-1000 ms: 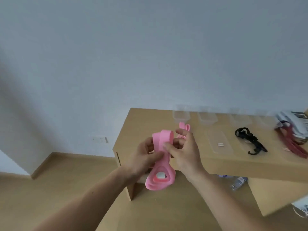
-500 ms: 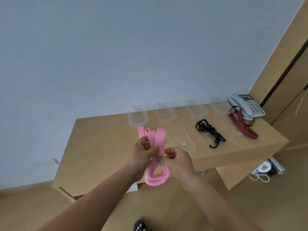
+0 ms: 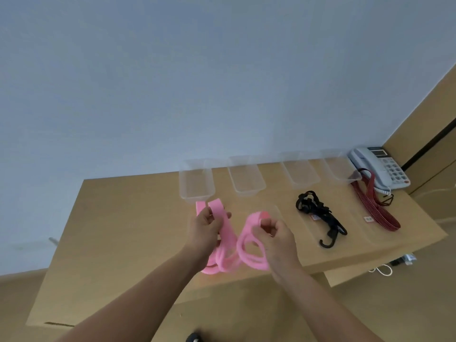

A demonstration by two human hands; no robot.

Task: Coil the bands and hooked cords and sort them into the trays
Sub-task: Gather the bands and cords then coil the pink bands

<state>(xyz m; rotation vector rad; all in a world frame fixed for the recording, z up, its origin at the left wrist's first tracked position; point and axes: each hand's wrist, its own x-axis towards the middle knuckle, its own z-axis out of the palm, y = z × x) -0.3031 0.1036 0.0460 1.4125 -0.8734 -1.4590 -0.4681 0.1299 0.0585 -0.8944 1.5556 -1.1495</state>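
Observation:
A pink flat band (image 3: 228, 245) hangs in loops between my two hands above the wooden table (image 3: 128, 238). My left hand (image 3: 206, 228) grips one folded end of it, held upright. The other loops are pinched by my right hand (image 3: 277, 236), a short way to the right. Several clear plastic trays (image 3: 196, 185) stand in a row along the table's far edge. A black hooked cord (image 3: 319, 218) lies bunched on the table to the right. Further right, a red hooked cord (image 3: 375, 203) lies stretched out.
A white desk telephone (image 3: 381, 169) sits at the table's far right corner, partly under the red cord. Flat clear tray lids (image 3: 318, 225) lie on the table under the cords. A wooden door panel (image 3: 434, 144) stands at the right. Cables lie on the floor (image 3: 382, 269).
My hands have drawn apart, spreading the pink band into separate loops. The view has swung so the table and trays now sit in the middle.

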